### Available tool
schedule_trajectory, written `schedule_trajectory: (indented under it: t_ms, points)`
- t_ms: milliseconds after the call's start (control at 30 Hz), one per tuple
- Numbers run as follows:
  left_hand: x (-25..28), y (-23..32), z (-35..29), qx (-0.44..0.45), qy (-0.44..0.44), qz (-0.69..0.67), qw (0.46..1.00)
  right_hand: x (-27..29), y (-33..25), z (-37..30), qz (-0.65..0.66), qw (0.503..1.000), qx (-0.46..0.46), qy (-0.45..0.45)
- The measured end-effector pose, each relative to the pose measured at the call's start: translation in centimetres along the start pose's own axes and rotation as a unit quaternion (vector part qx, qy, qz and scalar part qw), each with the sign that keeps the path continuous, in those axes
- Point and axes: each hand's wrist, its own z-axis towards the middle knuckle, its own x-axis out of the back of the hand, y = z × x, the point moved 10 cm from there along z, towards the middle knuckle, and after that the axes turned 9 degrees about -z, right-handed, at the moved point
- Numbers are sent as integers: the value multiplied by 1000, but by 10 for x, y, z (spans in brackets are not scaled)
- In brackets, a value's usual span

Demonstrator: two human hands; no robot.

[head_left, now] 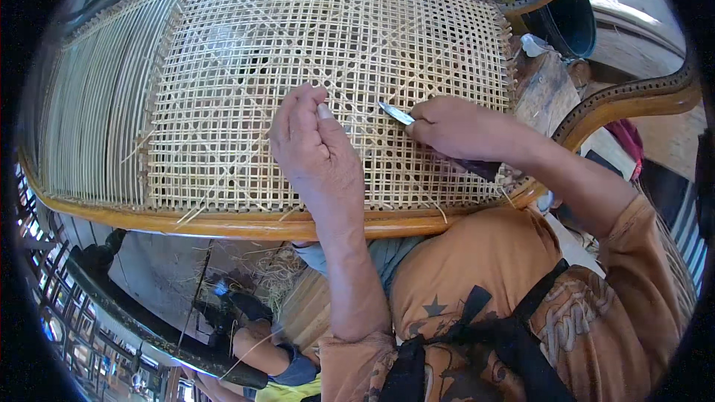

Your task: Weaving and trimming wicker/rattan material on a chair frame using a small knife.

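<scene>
A wooden frame (246, 226) lies across my lap, holding a woven cane panel (216, 115) with square openings and some diagonal strands. My left hand (316, 138) is over the middle of the panel, fingers curled and thumb against them; whatever they may pinch is hidden. To its right, my right hand (458, 130) is closed around a knife (397, 114). The short silvery blade points left, close above the weave, and a dark end shows below the palm. Loose cane ends (192, 214) stick out along the panel's edges.
Parallel strands (93, 115) without cross-weaving fill the frame's left part. A curved wooden arm (625, 104) rises at the right, near a dark bucket (573, 26). Cane scraps (279, 279) litter the floor below. Another person's leg (261, 353) shows at the lower left, beside a dark curved frame (160, 327).
</scene>
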Motion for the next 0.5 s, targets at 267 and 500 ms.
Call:
schedule_trajectory:
  t_ms: [267, 500]
  points:
    - [-1, 1, 0, -15, -3, 1, 1000, 10, -5, 7, -146, 979, 34, -141]
    - [-1, 3, 2, -5, -2, -9, 1000, 17, -22, 16, -322, 912, 206, -149]
